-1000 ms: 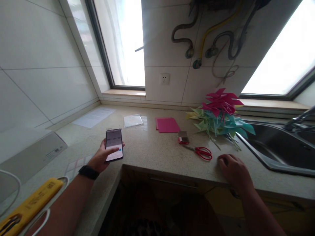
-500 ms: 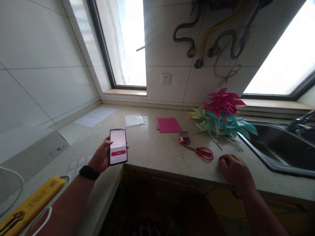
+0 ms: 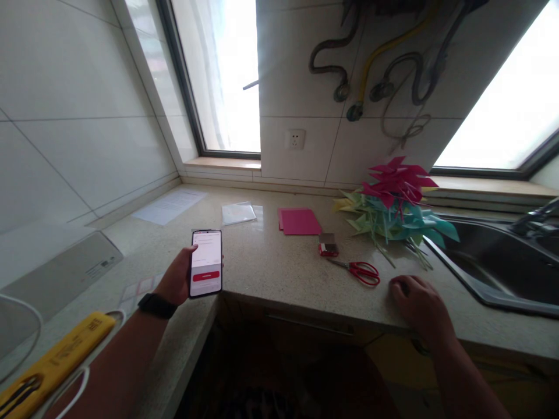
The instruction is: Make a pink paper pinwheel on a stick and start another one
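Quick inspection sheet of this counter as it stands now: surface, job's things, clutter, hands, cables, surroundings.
Surface: speckled stone counter, L-shaped.
Job's things: phone, screen lit.
Clutter: red scissors, small red box, pink paper stack, paper pinwheels, clear bag, white sheet, yellow object.
Hands: left hand holds the phone; right hand rests flat on the counter edge.
Cables: hoses on the wall; white cord far left.
Surroundings: sink, socket, windows.
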A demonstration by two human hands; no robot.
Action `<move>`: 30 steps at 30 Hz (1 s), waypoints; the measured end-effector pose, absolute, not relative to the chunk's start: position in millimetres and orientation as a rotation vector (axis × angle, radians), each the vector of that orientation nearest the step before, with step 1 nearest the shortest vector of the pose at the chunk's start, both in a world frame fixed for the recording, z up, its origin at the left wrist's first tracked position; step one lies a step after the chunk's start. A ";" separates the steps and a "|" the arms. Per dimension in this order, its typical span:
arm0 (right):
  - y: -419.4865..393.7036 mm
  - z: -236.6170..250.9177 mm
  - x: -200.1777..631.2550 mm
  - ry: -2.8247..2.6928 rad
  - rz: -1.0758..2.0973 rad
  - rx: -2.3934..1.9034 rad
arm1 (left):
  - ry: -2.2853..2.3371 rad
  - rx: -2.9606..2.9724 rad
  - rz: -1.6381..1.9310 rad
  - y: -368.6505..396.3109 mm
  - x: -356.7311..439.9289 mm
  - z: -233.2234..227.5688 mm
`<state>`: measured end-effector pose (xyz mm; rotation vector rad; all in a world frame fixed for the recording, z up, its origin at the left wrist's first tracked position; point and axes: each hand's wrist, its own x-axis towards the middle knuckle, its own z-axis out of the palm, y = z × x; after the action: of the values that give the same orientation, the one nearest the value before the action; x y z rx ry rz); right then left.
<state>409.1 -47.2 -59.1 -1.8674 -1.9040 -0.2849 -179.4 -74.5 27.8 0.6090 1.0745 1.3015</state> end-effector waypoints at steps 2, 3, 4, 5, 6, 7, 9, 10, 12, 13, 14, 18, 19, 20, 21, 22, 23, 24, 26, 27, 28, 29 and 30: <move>-47.3 -58.8 409.1 -1.903 -0.283 -1.872 | 1.097 0.604 1.290 -73.2 -182.5 26.3; -47.5 -58.7 409.0 -1.902 -0.283 -1.874 | 1.109 0.604 1.285 -72.7 -183.9 25.8; -47.6 -58.5 408.9 -1.902 -0.282 -1.876 | 1.122 0.605 1.283 -72.3 -185.0 25.5; -47.8 -58.3 408.7 -1.903 -0.281 -1.878 | 1.136 0.608 1.283 -72.1 -185.8 25.4; -47.9 -58.2 408.6 -1.905 -0.280 -1.880 | 1.152 0.611 1.284 -72.1 -186.4 25.5; -48.0 -58.1 408.4 -1.906 -0.279 -1.881 | 1.169 0.616 1.285 -72.2 -186.7 25.9; -48.2 -57.9 408.2 -1.907 -0.278 -1.885 | 1.205 0.625 1.282 -72.7 -186.7 27.0; -48.3 -57.9 408.1 -1.907 -0.278 -1.887 | 1.220 0.630 1.277 -73.0 -186.4 27.7; -48.3 -57.8 408.0 -1.904 -0.278 -1.893 | 1.243 0.644 1.266 -73.4 -185.7 28.7; -48.3 -57.8 407.9 -1.902 -0.278 -1.895 | 1.257 0.652 1.262 -73.5 -185.3 29.0; -48.3 -57.7 407.9 -1.901 -0.278 -1.897 | 1.276 0.662 1.260 -73.5 -185.1 29.2; -48.2 -57.7 407.8 -1.899 -0.276 -1.901 | 1.372 0.729 1.272 -73.9 -184.6 29.7; -48.2 -57.6 407.8 -1.898 -0.275 -1.901 | 1.387 0.750 1.273 -74.1 -184.5 30.1; -48.2 -57.6 407.7 -1.898 -0.273 -1.902 | 1.396 0.769 1.273 -74.4 -184.2 30.5; -48.3 -57.6 407.7 -1.898 -0.271 -1.902 | 1.401 0.785 1.273 -74.8 -183.9 30.9; -48.4 -57.6 407.7 -1.898 -0.270 -1.903 | 1.403 0.799 1.271 -75.2 -183.4 31.3; -48.5 -57.6 407.7 -1.898 -0.270 -1.903 | 1.405 0.809 1.270 -75.5 -182.8 31.6; -48.6 -57.6 407.6 -1.898 -0.270 -1.904 | 1.407 0.817 1.270 -75.8 -182.2 31.7; -48.6 -57.5 407.6 -1.900 -0.271 -1.904 | 1.410 0.823 1.267 -76.1 -181.0 31.5; -48.6 -57.5 407.6 -1.901 -0.272 -1.903 | 1.412 0.822 1.266 -76.1 -180.6 31.3; -48.6 -57.4 407.5 -1.902 -0.272 -1.902 | 1.413 0.818 1.266 -76.0 -180.3 31.0; -48.6 -57.2 407.5 -1.901 -0.271 -1.901 | 1.413 0.810 1.265 -75.8 -180.3 30.8; -48.7 -56.9 407.3 -1.900 -0.270 -1.901 | 1.411 0.798 1.263 -75.5 -180.5 30.8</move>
<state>407.3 -48.7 -56.9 -1.9006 -1.9004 -0.2705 -180.5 -75.5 30.8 0.7985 1.4107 1.2631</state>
